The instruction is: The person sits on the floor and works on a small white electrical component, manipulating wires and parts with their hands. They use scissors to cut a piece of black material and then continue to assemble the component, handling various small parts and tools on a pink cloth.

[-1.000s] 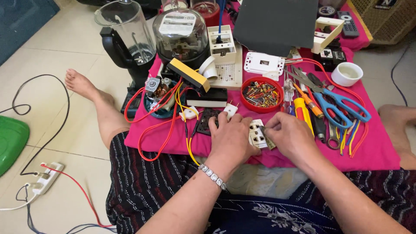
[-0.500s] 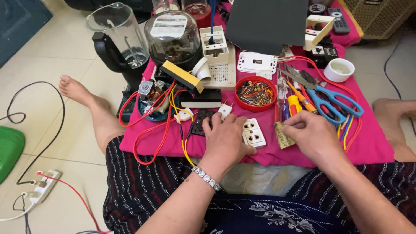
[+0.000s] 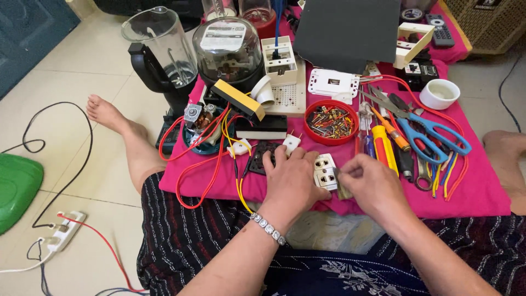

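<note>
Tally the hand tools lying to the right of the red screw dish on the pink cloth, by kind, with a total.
Scissors, blue-handled: 1
Screwdrivers: 3, namely yellow-handled, orange-handled, black-handled
Total: 4
More small tools may lie under these; I cannot tell them apart. Both hands are at the white socket, not at the tools.

A home floor used as a makeshift electrical repair spot: pale floor tiles (image 3: 66, 66) carry a pink cloth (image 3: 482, 192) spread before a seated, barefoot person. On the cloth lie a red bowl of screws (image 3: 330, 121), screwdrivers (image 3: 383, 143) and blue scissors (image 3: 433, 131); a blender jug (image 3: 159, 46) stands at its far-left corner.
</note>
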